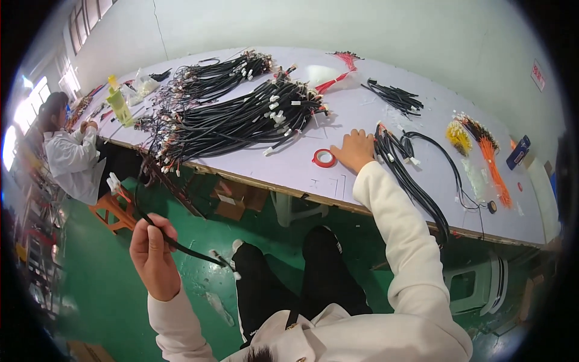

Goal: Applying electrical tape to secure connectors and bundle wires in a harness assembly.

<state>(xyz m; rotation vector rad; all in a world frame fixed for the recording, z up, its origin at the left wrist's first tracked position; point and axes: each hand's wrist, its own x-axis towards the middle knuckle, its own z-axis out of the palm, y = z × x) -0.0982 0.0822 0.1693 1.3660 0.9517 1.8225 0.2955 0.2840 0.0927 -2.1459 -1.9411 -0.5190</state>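
My left hand [154,256] is closed around a black sleeved cable [192,251], held out above the floor to the left. White connectors show at both ends of the cable. My right hand [356,149] rests palm down on the table with its fingers apart. Just left of its thumb lies a roll of red tape [316,160]. Beside its other edge is a small bundle of black cables [416,192] with white connectors, hanging over the table's front edge. A large heap of black cables [223,123] spreads across the table between the two hands.
Short black tubes [395,96], red wires [335,81], yellow wires [459,139] and orange wires [494,169] lie on the table [362,69]. A person [72,157] in white sits at the far left. Cardboard boxes [232,199] and stools [473,283] stand below.
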